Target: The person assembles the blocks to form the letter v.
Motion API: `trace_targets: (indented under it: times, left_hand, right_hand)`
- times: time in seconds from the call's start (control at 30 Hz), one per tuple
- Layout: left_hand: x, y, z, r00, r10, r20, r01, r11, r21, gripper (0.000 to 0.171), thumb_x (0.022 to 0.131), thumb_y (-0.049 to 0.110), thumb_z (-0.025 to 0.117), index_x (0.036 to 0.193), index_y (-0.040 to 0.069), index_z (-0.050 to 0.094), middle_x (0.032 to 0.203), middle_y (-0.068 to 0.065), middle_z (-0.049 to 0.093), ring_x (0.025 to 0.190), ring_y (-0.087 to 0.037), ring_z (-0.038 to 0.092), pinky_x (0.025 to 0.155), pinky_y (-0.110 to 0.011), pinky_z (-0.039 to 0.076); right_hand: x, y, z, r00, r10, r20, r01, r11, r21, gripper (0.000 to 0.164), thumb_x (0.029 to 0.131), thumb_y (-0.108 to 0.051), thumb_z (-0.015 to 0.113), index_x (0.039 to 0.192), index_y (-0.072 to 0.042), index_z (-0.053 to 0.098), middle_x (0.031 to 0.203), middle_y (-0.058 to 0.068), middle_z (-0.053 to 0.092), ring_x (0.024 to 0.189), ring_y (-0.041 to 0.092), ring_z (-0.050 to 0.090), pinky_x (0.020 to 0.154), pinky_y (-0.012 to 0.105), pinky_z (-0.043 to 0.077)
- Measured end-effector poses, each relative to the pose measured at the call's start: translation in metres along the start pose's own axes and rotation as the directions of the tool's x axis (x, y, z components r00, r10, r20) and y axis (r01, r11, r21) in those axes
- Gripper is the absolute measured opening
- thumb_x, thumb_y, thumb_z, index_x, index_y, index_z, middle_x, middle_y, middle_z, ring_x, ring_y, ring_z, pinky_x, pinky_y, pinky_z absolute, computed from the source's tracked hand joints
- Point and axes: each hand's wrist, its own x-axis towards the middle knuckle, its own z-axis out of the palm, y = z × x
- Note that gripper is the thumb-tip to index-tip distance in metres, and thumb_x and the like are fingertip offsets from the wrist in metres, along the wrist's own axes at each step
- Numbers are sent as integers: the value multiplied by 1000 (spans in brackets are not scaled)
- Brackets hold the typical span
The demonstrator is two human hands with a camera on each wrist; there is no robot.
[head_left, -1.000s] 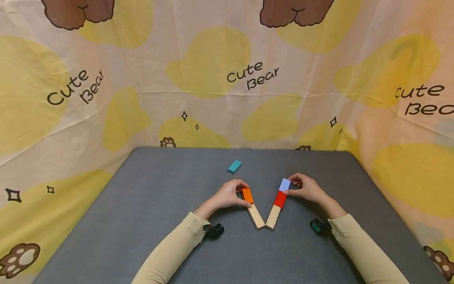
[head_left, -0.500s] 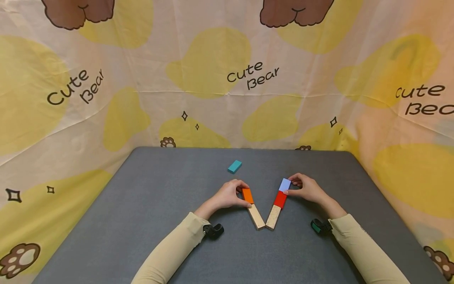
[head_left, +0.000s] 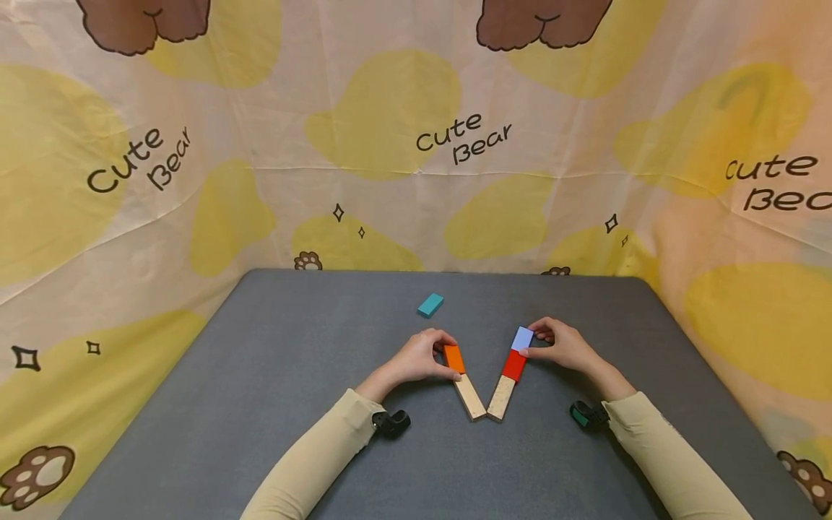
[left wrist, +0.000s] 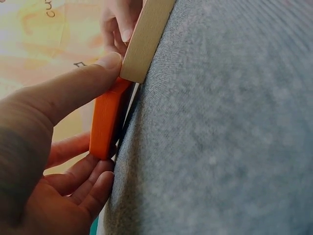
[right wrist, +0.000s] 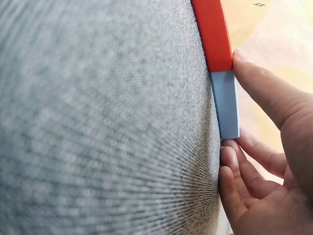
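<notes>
My left hand (head_left: pixel 419 359) holds an orange block (head_left: pixel 454 358) lengthwise, thumb at its near end and fingers at its far end. In the left wrist view, the thumb also meets the end of a plain wooden block (left wrist: pixel 148 41). My right hand (head_left: pixel 564 347) grips a light blue block (head_left: pixel 522 338), its fingertips at the far end and thumb where a red block (head_left: pixel 513 365) begins. Another plain block (head_left: pixel 500 398) continues the red one's row. Both rows lie flat and form a V, their near ends meeting toward me.
A teal block (head_left: pixel 430 305) lies alone farther back on the grey table (head_left: pixel 273 433), left of the V's opening. Behind the table hangs a patterned cloth (head_left: pixel 390 217). Dark bands (head_left: pixel 391 423) are on both wrists.
</notes>
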Motion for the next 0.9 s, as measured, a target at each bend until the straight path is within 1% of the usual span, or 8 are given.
trace_targets:
  times: [0.23, 0.4, 0.6, 0.73, 0.83, 0.9]
  left_hand:
    - [0, -1, 0, 1000, 3, 3, -3, 1000, -5, 59, 69, 41, 83, 118, 15, 62, 110, -1, 60, 96, -13, 55, 85, -26, 46]
    - [-1, 0, -1, 1000, 7, 6, -7, 1000, 2, 61, 69, 41, 83, 120, 15, 63, 110, -1, 60, 95, -13, 55, 83, -25, 46]
    - [-3, 0, -3, 1000, 12, 14, -12, 1000, 1, 62, 69, 40, 83, 122, 14, 62, 111, -1, 60, 96, -12, 56, 80, -22, 46]
    - [-4, -2, -5, 1000, 16, 26, -16, 999, -28, 62, 70, 37, 83, 123, 15, 62, 113, -1, 60, 98, -11, 57, 81, -21, 47]
    - [-5, -4, -7, 999, 20, 38, -17, 997, -70, 62, 71, 34, 83, 124, 13, 61, 115, -1, 61, 100, -12, 58, 82, -22, 48]
    - [-5, -4, -8, 999, 23, 44, -19, 995, -94, 62, 71, 32, 83, 124, 11, 61, 116, -2, 62, 101, -13, 58, 84, -24, 49]
  right_hand:
    - [0, -1, 0, 1000, 4, 3, -4, 1000, -5, 63, 77, -43, 77, 119, -1, 56, 118, 20, 59, 108, 34, 56, 96, 51, 45]
    - [0, -1, 1, 1000, 4, -3, -4, 1000, 3, 62, 76, -42, 77, 119, -1, 57, 117, 19, 59, 108, 34, 57, 96, 51, 45]
    - [0, -2, 3, 1000, -18, -11, 18, 1000, 5, 62, 76, -42, 78, 117, 0, 57, 115, 20, 60, 106, 35, 58, 94, 52, 45]
    - [0, -1, 3, 1000, -7, -11, 7, 1000, 8, 62, 76, -42, 78, 118, -1, 57, 115, 19, 60, 106, 34, 57, 95, 51, 45]
    - [-1, -1, 2, 1000, 9, -7, -8, 1000, 9, 63, 76, -43, 78, 119, -2, 57, 117, 18, 60, 108, 33, 57, 96, 50, 45]
    - [-1, -1, 1, 1000, 4, -3, -4, 1000, 3, 63, 76, -43, 77, 119, -1, 56, 117, 19, 60, 108, 33, 57, 96, 50, 45]
